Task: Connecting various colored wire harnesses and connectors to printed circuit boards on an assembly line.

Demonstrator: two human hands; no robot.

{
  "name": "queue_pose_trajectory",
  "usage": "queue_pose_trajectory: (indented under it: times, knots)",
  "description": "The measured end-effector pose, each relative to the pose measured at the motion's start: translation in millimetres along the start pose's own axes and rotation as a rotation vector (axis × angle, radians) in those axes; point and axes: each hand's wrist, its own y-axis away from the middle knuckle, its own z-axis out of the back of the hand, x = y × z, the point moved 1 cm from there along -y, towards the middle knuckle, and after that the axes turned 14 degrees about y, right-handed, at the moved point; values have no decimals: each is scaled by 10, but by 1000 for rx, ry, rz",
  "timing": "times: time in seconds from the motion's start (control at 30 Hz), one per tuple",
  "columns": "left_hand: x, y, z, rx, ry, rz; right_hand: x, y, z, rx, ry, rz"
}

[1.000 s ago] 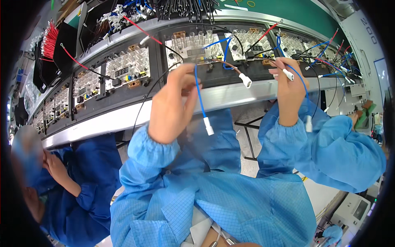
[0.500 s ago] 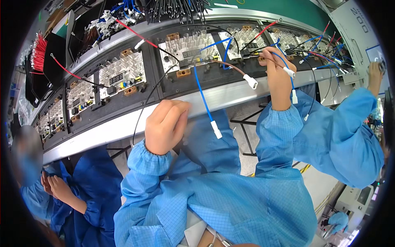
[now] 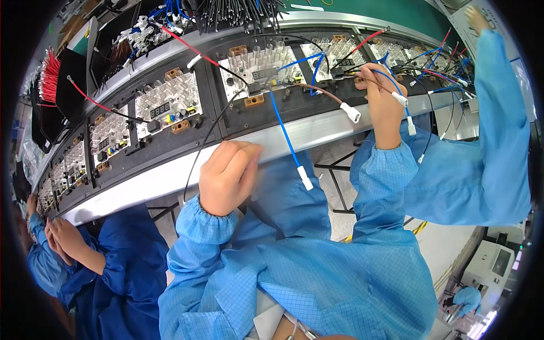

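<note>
My left hand [image 3: 225,177] rests against the metal rail [image 3: 289,134] with its fingers curled in, and nothing shows in it. Next to its wrist hangs a thin black wire [image 3: 203,148]. My right hand [image 3: 385,102] is pinched at the front edge of a circuit board [image 3: 340,54], closed on a brown wire [image 3: 374,81] that crosses its fingers. A blue wire [image 3: 391,78] with a white connector [image 3: 411,126] lies over the same hand. Between my hands, another blue wire [image 3: 283,126] and a brown wire [image 3: 323,90] hang from a board [image 3: 262,62], both ending in white connectors.
More boards [image 3: 164,107] sit in black trays along the line. Red wires [image 3: 50,79] and black wires [image 3: 243,12] are bunched behind. A co-worker's hands [image 3: 68,241] are at the lower left. Another co-worker's blue sleeve [image 3: 501,113] reaches up at the right.
The hanging blue and brown wires have shifted slightly right. My hands have hardly moved. The right co-worker's arm has swung upward, and the left co-worker's hands have moved a little left and up.
</note>
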Motion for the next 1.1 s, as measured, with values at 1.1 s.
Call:
queue_pose_trajectory:
  times: [1.1]
  knots:
    - [28, 219, 202, 7, 4, -118, 110, -133, -103, 82, 319, 52]
